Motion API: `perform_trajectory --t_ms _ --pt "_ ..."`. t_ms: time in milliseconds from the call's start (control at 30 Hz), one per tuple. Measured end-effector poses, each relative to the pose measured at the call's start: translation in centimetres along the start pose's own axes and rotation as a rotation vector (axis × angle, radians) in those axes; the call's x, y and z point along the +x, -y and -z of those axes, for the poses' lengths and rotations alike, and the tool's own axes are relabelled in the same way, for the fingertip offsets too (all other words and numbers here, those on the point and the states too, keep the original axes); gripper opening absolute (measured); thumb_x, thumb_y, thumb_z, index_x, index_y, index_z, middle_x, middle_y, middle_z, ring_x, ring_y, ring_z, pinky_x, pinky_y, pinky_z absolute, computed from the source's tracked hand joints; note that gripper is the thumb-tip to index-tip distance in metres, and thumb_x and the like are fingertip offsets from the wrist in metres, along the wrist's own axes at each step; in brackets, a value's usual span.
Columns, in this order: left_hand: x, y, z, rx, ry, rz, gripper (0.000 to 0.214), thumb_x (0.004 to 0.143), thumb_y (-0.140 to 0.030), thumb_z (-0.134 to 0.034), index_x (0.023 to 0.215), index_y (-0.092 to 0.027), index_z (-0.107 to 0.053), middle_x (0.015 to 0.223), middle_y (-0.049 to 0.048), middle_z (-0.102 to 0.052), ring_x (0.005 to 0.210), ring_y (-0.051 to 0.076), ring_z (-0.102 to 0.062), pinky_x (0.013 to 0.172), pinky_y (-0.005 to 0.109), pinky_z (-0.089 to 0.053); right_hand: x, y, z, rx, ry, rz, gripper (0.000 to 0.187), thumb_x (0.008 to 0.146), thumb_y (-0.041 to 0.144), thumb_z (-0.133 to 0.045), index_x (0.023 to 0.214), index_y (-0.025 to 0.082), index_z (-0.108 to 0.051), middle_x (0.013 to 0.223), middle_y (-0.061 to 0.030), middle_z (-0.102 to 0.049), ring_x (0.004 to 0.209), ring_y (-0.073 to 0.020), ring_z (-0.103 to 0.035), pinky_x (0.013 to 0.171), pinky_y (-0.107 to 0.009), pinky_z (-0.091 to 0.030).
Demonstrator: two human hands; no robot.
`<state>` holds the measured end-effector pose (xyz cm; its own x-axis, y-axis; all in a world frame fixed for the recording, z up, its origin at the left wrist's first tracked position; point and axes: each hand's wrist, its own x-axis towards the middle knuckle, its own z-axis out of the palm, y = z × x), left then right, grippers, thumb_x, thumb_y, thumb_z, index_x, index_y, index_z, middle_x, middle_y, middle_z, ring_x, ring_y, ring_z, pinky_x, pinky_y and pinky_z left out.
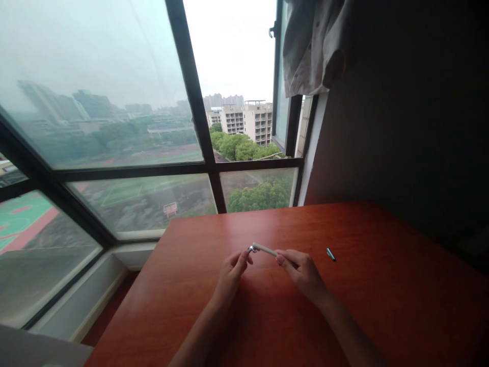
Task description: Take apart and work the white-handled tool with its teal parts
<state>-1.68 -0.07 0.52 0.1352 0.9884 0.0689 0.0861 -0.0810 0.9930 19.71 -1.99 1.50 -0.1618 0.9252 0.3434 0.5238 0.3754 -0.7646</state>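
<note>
Over a table point(382, 285), the right hand point(305, 271) clamps a pale rod point(266, 250), its ten o'clock end seemingly against the shiny piece point(251, 248) the left hand point(231, 272) pinches, work apparently midway, a teal stick point(330, 254) untouched at two o'clock.

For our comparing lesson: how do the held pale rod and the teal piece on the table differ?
The pale rod is in the right hand; the teal piece lies on the table. The pale rod is whitish, the teal piece teal and dark. The pale rod looks longer than the teal piece. Both are slim.
</note>
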Motion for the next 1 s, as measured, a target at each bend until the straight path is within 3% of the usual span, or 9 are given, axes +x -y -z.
perform_trajectory --t_ms 367,1000 --pt "0.0 0.2 0.3 0.138 0.001 -0.05 0.046 0.086 -0.055 -0.049 0.067 -0.014 -0.06 0.058 -0.0025 -0.038 0.057 0.012 -0.036 0.051 0.022 -0.025 0.0 -0.7 0.5 -0.084 -0.017 0.039 0.038 0.095 0.04 -0.042 0.093 0.019 -0.072 0.073 -0.0047 -0.067 0.066 -0.0169 -0.058 0.061 -0.025 -0.039" --pt "0.0 0.3 0.4 0.14 -0.025 -0.073 0.044 0.087 -0.051 -0.048 0.074 -0.013 -0.065 0.056 -0.0029 -0.042 0.055 0.012 -0.039 0.052 0.022 -0.028 0.1 -1.2 0.7 -0.103 -0.016 0.077 0.038 0.095 0.041 -0.041 0.097 0.02 -0.072 0.077 -0.0048 -0.069 0.067 -0.017 -0.061 0.062 -0.024 -0.041"
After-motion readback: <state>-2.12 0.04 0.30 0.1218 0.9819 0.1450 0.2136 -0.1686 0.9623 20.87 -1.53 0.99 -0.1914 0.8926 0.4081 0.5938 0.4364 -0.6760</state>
